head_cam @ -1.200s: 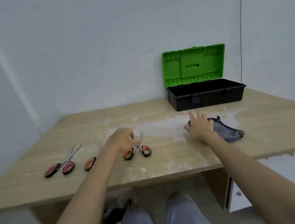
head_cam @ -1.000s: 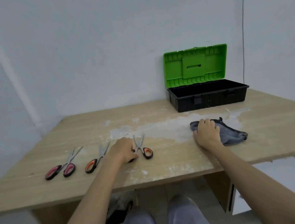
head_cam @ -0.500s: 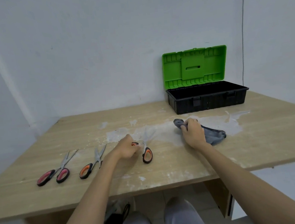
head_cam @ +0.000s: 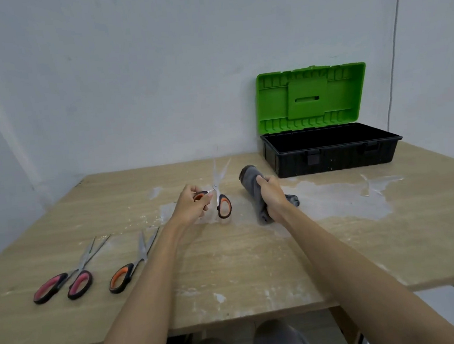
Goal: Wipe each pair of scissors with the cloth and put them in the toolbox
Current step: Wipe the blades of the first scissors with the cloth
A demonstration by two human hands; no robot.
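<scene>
My left hand [head_cam: 192, 206] grips one orange handle of a pair of scissors [head_cam: 221, 197], raised off the table with the blades parted and pointing up. My right hand [head_cam: 270, 198] holds the grey cloth [head_cam: 251, 183] just to the right of those blades, lifted off the table. Two more pairs lie at the front left: pink-handled scissors [head_cam: 70, 276] and orange-handled scissors [head_cam: 131, 265], the latter partly behind my left forearm. The black toolbox [head_cam: 328, 150] stands open at the back right, its green lid [head_cam: 311, 97] upright and nothing visible inside.
The wooden table [head_cam: 242, 266] carries white dried smears across its middle and right. White walls close in behind and on the left, and a thin cable runs down the right wall. My knees show below the front edge.
My left hand lifted the orange-handled scissors off the table and turned the blades up. My right hand picked up the cloth and brought it left toward the scissors.
</scene>
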